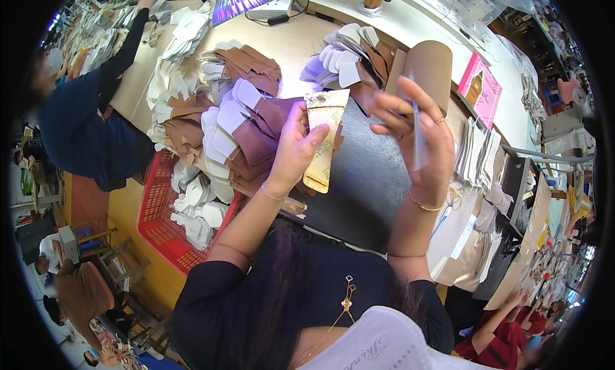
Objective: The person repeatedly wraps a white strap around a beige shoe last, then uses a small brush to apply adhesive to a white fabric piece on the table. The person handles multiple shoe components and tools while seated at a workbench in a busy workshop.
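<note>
The left hand (296,149) is raised over the bench (282,47), its thumb and fingers closed on the upper part of a tan, patterned cut piece (323,139). The piece hangs upright in front of a dark mat (365,178) that lies on the bench; its lower end drops just past the heel of the hand, and the pattern on it is too fine to make out. The right hand (416,136) is lifted beside it, near but not touching the piece, fingers loosely curled around a thin, pale stick-like tool (418,136). The tool is blurred, so its kind cannot be told, and its lower end is hidden behind the palm.

Behind the left hand lies a heap of maroon and white cut pieces (246,130), fanned over one another so that single shapes are hard to separate. A second stack of white and brown pieces (349,56) sits further back, just beside a brown card roll (430,66) partly covered by the right fingers. A red basket (160,210) holding white pieces stands below the bench edge at the left, its far side hidden under the heap. A pink sheet (482,88) lies at the right. Another person in a dark sleeve (122,50) reaches onto the bench at the upper left, the hand cut off near the rim.
</note>
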Action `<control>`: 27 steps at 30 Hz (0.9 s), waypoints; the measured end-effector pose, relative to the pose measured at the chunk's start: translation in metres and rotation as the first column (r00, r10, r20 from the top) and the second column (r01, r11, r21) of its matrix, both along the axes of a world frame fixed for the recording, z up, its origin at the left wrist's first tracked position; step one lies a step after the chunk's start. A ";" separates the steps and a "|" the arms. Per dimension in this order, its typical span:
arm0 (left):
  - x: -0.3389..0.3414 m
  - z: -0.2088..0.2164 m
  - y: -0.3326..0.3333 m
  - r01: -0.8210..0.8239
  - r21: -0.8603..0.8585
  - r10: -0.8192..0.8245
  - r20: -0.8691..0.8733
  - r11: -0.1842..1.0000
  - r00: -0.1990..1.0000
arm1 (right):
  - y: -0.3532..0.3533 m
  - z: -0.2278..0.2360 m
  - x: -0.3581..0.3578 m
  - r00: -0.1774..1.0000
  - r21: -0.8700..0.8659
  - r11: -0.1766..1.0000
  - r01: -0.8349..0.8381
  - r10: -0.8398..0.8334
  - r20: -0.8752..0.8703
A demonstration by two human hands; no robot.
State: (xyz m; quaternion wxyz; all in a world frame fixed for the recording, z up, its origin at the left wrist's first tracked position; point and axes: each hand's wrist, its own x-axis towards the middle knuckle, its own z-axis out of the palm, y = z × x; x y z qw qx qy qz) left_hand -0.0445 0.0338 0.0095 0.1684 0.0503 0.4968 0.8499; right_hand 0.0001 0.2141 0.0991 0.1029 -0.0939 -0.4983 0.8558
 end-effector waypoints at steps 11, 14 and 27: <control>-0.003 -0.006 -0.001 -0.090 -0.004 0.090 -0.026 0.996 0.996 | -0.032 -0.054 -0.040 0.962 0.658 0.736 0.160 0.034 -0.272; -0.004 -0.007 -0.002 -0.135 -0.016 0.134 -0.038 0.991 0.990 | -0.044 -0.058 -0.046 0.967 0.761 0.632 0.149 0.068 -0.246; -0.006 -0.020 -0.003 -0.210 0.055 0.214 -0.075 0.976 0.974 | -0.065 -0.071 -0.070 0.919 0.857 0.401 0.324 0.083 -0.386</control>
